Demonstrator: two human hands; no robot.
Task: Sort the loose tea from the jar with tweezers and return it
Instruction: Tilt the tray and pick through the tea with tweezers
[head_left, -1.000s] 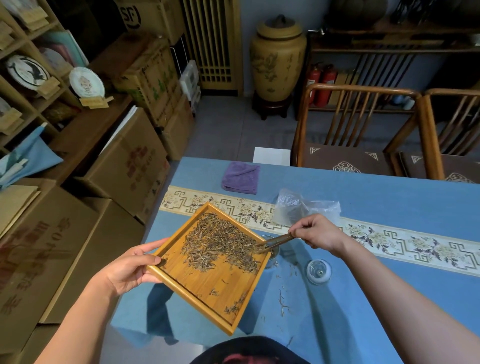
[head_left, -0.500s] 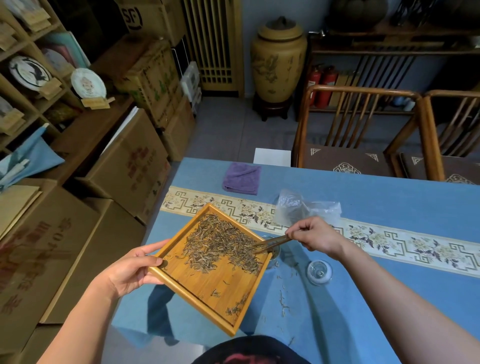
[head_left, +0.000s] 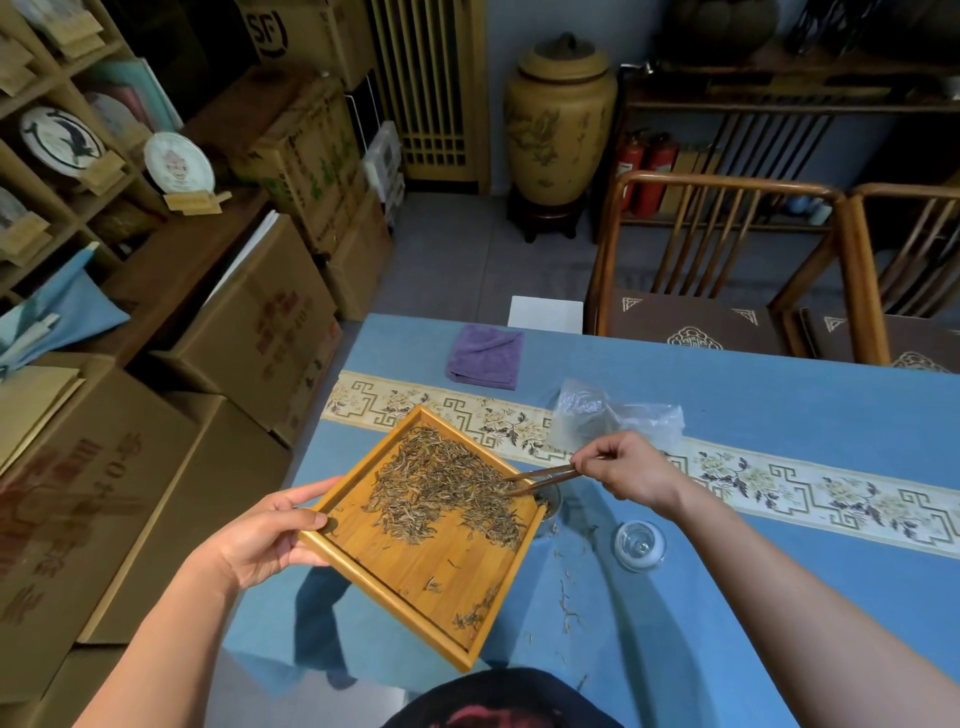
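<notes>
On the blue table (head_left: 779, 415) my left hand (head_left: 265, 540) grips the tray (head_left: 415, 571) at nine o'clock; my right hand (head_left: 628, 467) pinches tweezers (head_left: 545, 475), raking tea (head_left: 447, 483) toward the jar (head_left: 550, 506) at three: next, steady small sweeps.

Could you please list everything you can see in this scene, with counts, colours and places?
tray: one, bamboo yellow, tilted above the table's left edge
loose tea: one pile, dark brown, spread on the tray
tweezers: one pair, brown, tips at the tea's right side
glass jar: one, clear, mostly hidden under the tray's right corner
glass lid: one, clear, on the table right of the tray
plastic bag: one, clear, on the patterned runner
cloth: one, purple, far table edge
table: one, blue-covered
chairs: two, wooden, behind the table
left hand: holds the tray's left corner
right hand: pinches the tweezers
</notes>
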